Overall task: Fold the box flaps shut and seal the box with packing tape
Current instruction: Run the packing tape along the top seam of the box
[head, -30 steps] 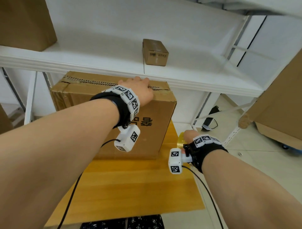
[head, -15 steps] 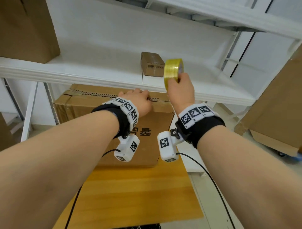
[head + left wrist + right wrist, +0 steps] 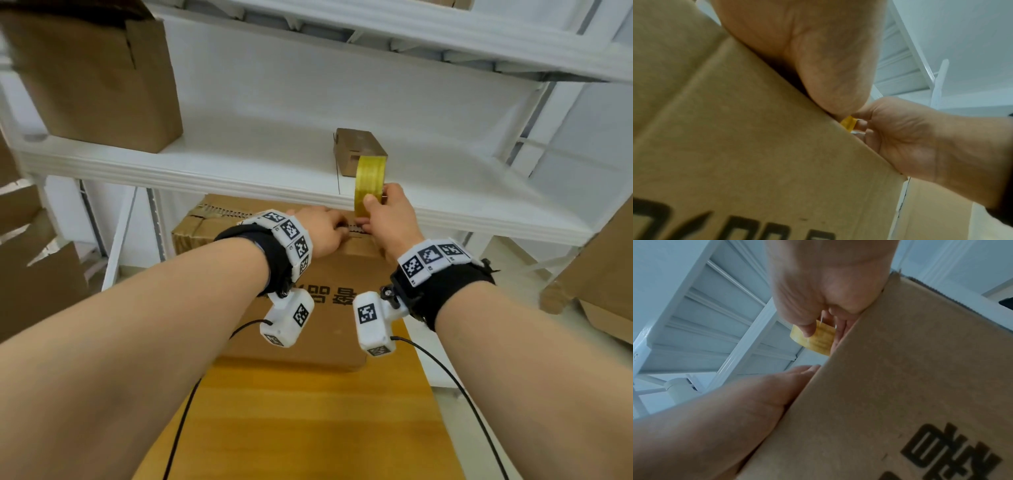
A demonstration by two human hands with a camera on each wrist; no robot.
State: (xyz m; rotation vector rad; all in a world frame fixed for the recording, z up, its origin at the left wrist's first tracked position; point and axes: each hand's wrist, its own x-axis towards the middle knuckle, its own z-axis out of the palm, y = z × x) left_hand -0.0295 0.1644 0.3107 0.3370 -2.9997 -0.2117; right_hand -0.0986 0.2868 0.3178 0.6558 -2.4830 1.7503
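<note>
The flaps of the cardboard box (image 3: 308,308) already lie folded down, so the step in hand appears to be starting the tape at the near top edge. The box stands on a wooden table (image 3: 308,428), tucked under the lower white shelf (image 3: 239,171). The right hand (image 3: 387,219) pinches the roll of yellow packing tape (image 3: 370,178) between thumb and fingers, holding it upright just above the box's near edge by the centre seam. The left hand (image 3: 322,229) rests on the box top just beside it, its fingertips at the seam; whether they pinch a free tape end or only press the flaps down, I cannot tell, since the wrist views show palms and little else.

The next move, as I judge it, calls for fixing the tape's end on the box's near face and drawing the roll back along the seam, while the low shelf leaves little room above.

Counted: one tape roll, two hands, one box being sealed, one small carton (image 3: 356,150) and one large open box (image 3: 96,75) on the shelf, further cardboard at both sides
</note>
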